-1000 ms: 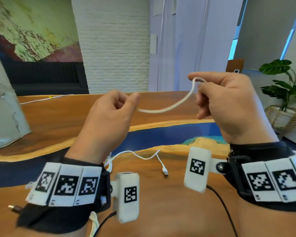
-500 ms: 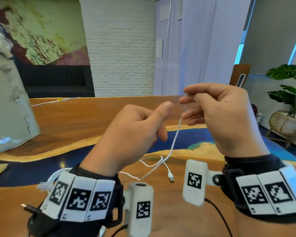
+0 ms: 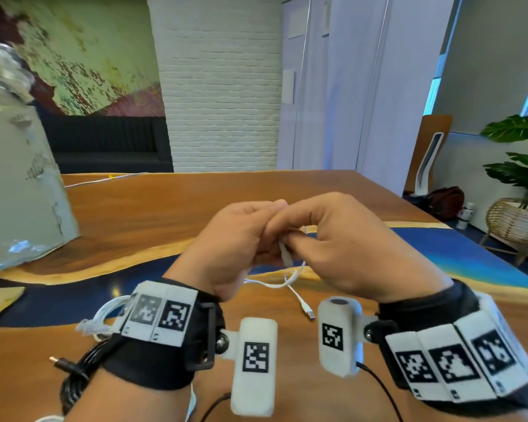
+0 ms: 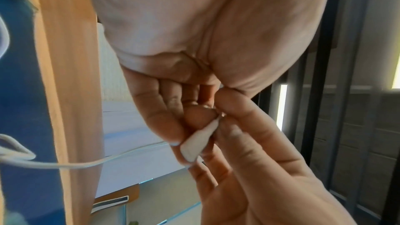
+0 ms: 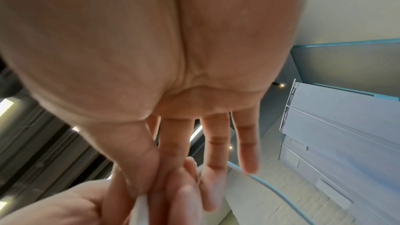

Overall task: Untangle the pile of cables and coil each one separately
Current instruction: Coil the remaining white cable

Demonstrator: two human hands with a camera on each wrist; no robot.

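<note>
A thin white cable (image 3: 290, 280) hangs from my hands to the wooden table (image 3: 165, 214), loops there and ends in a USB plug (image 3: 310, 313). Its other white plug (image 3: 285, 254) sticks down between my hands. My left hand (image 3: 270, 229) and right hand (image 3: 293, 236) meet above the table, fingertips touching, and both pinch the cable at that plug. In the left wrist view the plug (image 4: 198, 141) sits between curled left fingers and right fingertips (image 4: 233, 121), the cable (image 4: 65, 165) trailing left. The right wrist view shows the cable (image 5: 270, 189) passing my fingers (image 5: 216, 156).
A coiled black cable (image 3: 73, 382) with a barrel plug (image 3: 58, 360) and a bundled white cable (image 3: 104, 315) lie by my left wrist. A foil-covered object (image 3: 19, 193) stands at the left. Another white cable (image 3: 104, 179) lies at the far edge. A potted plant (image 3: 518, 214) stands right.
My hands were apart with the cable strung between them. They have come together and dropped lower, and both now pinch the cable at its plug end.
</note>
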